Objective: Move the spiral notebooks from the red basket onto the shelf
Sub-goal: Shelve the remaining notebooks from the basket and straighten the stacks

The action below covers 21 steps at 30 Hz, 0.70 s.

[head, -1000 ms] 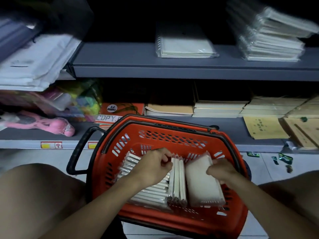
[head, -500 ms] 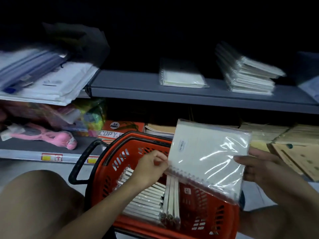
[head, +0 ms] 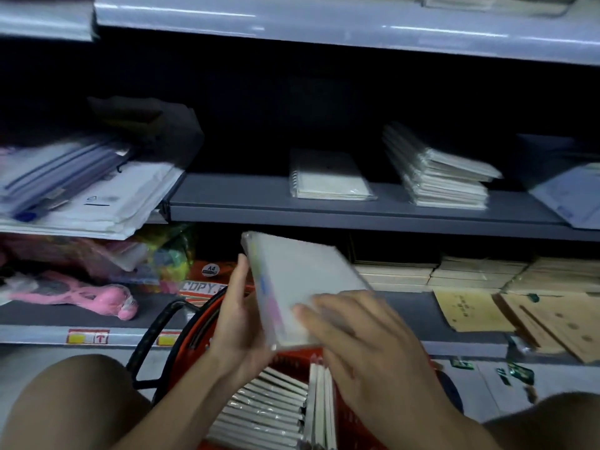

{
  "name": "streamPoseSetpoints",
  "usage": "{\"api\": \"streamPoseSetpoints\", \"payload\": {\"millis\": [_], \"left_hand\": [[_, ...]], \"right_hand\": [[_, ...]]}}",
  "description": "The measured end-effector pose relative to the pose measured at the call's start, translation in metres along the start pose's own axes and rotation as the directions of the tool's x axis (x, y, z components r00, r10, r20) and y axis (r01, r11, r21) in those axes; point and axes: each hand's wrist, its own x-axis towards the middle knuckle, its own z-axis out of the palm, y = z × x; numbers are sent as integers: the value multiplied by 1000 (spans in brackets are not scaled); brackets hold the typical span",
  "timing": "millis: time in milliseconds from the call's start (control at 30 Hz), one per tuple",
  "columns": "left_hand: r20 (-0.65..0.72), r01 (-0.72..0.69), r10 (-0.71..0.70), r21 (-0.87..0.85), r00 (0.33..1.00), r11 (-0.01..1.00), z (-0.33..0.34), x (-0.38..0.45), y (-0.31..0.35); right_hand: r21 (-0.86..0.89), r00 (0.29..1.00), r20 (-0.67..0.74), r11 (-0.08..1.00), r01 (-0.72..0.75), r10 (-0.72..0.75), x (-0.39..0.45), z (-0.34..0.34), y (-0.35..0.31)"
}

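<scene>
A plastic-wrapped pack of spiral notebooks (head: 292, 280) hangs tilted above the red basket (head: 207, 316). My left hand (head: 240, 316) holds its left edge, thumb along the side and fingers hidden underneath. My right hand (head: 367, 345) lies blurred over the pack's near end with fingers spread fairly straight. Several more notebooks (head: 266, 410) stand on edge in the basket below. The grey middle shelf (head: 227, 206) carries one flat spiral notebook (head: 328, 180) and, to its right, a stack of wrapped notebooks (head: 435, 173).
White and blue envelopes (head: 84, 190) overhang the shelf's left end. On the lower shelf lie a pink toy (head: 81, 293), copy paper (head: 201, 287), tan pads (head: 454, 274) and brown envelopes (head: 519, 313). My knees frame the basket. Another shelf (head: 324, 24) runs overhead.
Both hands lifted a notebook pack out of the basket and turned it flatter. My left hand moved from the basket onto the pack. The view tilted up toward the shelves.
</scene>
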Motion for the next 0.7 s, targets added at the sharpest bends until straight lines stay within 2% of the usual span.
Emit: {"api": "streamPoseSetpoints", "payload": {"millis": [100, 167, 267, 333, 433, 500, 533, 567, 600, 633, 667, 700], "left_hand": [[-6, 43, -42, 105, 999, 994, -5, 0, 2], [-74, 63, -52, 155, 996, 986, -13, 2, 1], [-106, 107, -89, 185, 990, 977, -18, 3, -1], [-127, 92, -66, 212, 990, 973, -18, 4, -2], [-124, 29, 10, 311, 992, 950, -18, 8, -3], [-97, 12, 18, 300, 995, 954, -19, 11, -6], [-83, 3, 19, 260, 996, 966, -20, 12, -7], [-53, -15, 29, 242, 998, 970, -22, 14, -9], [-10, -33, 37, 253, 999, 967, -23, 15, -11], [21, -53, 49, 304, 999, 951, -25, 17, -14], [35, -86, 78, 379, 996, 921, -25, 17, -18], [16, -132, 143, 492, 990, 860, -25, 17, -20]], "right_hand": [[-56, 995, 21, 994, 96, -95, -4, 15, 1], [-50, 995, 48, 995, 91, -89, -6, 21, -1], [-26, 997, 44, 997, 69, -68, -11, 32, -3], [-13, 999, 36, 1000, 5, -4, -15, 38, -6], [-26, 981, 75, 984, -178, 180, -15, 43, -10], [-11, 962, 65, 964, -265, 265, -15, 46, -13], [42, 948, 10, 947, -317, 317, -15, 46, -12], [173, 908, -46, 899, -402, 416, -12, 43, -10], [359, 830, -74, 791, -494, 552, -8, 39, -7], [593, 696, -35, 575, -563, 717, -3, 35, -3], [790, 532, 90, 265, -553, 842, 0, 30, 3], [876, 393, 259, -43, -480, 882, 2, 25, 8]]}}
